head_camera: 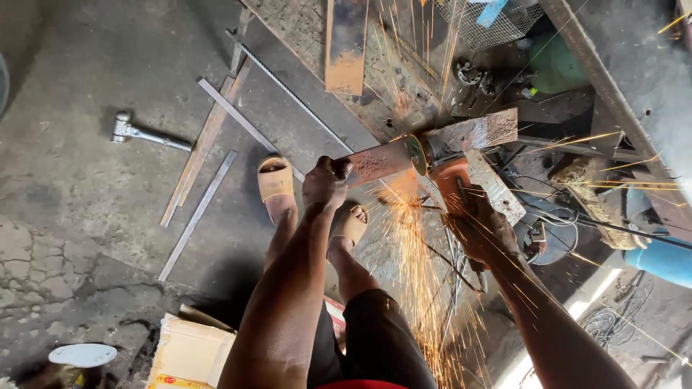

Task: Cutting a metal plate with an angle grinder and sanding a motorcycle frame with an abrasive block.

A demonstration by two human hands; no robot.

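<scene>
Left hand [326,181] is gripping rusty metal strip [378,160]; right hand [481,225] is clenching orange angle grinder [448,176], disc cutting strip, sparks [414,245] flying.

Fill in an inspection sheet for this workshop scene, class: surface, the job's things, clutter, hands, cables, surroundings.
Surface: cracked, stained concrete floor.
Job's things: rusty metal strip being cut by an orange grinder; sparks spray down toward the person's legs.
Clutter: hammer, loose metal bars, cardboard box, wire mesh.
Hands: left hand grips the strip's end; right hand grips the grinder, both bare.
Cables: dark cords trail at right among parts.
Surroundings: feet in open sandals close to the sparks; blue cylinder at right edge.
</scene>
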